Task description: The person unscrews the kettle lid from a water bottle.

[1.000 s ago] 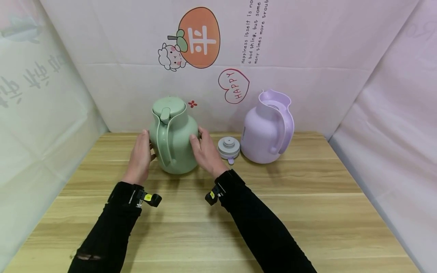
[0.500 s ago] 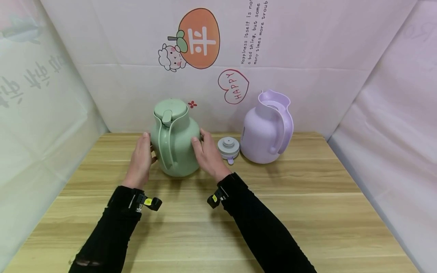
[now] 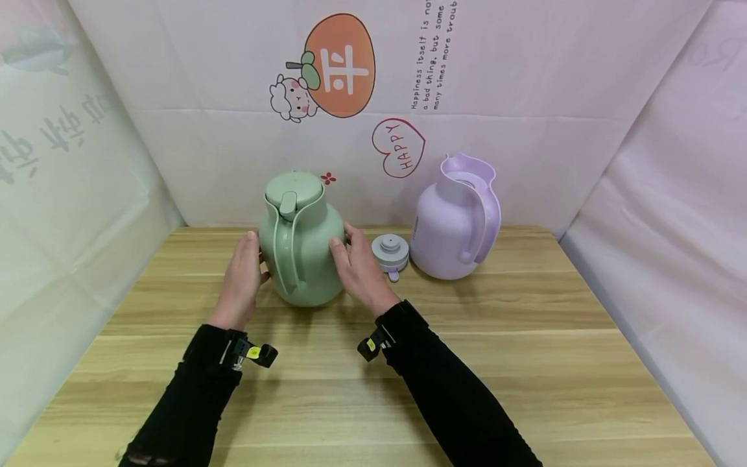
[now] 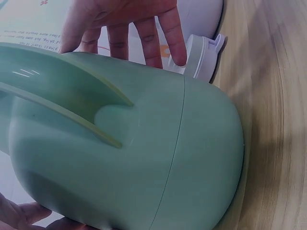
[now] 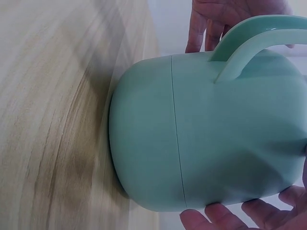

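A green thermos jug point(image 3: 309, 256) with its lid on stands upright at the left of the table, its handle facing me. My left hand point(image 3: 239, 279) holds its left side, thumb low and fingers reaching behind. Against the other side, my right hand point(image 3: 363, 269) grips with the thumb in front and fingers round the back. In the left wrist view, the right hand's fingers point(image 4: 147, 40) spread along the jug's body. The right wrist view has its base right at the wooden table point(image 5: 53, 143).
To the right stands a lilac thermos jug point(image 3: 443, 227) with an open top. A grey stopper point(image 3: 390, 251) with a lilac tab lies just left of it, near my right hand. Printed white cloth point(image 3: 525, 78) closes off the back and both sides.
The green jug has come slightly toward me and to the right, with both hands moving along on its sides. The lilac jug and stopper have stayed put.
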{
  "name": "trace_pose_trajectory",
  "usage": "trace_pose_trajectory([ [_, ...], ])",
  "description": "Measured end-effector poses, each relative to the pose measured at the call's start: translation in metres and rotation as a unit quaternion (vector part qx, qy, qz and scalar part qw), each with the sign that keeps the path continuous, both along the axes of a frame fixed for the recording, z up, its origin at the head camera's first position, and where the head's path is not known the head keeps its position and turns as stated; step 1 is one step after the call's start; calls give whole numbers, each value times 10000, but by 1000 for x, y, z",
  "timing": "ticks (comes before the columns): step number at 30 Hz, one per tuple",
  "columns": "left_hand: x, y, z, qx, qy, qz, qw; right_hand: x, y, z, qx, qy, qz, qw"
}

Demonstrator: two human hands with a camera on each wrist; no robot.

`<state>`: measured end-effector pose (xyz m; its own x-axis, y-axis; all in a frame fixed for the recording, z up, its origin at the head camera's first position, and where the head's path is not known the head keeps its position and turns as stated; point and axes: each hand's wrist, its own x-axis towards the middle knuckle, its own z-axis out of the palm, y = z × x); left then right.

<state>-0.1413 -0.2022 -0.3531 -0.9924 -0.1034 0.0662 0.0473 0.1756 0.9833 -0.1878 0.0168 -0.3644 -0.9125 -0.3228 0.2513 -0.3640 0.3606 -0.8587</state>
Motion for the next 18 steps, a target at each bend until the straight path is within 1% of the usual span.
trace_pose_trajectory([
  [9, 4, 4, 0, 17, 192, -155, 9997, 7, 5, 0, 102, -46, -152, 9998],
  [18, 12, 9, 0, -31, 151, -126, 9998, 12, 10, -1, -9, 90, -75, 9999],
])
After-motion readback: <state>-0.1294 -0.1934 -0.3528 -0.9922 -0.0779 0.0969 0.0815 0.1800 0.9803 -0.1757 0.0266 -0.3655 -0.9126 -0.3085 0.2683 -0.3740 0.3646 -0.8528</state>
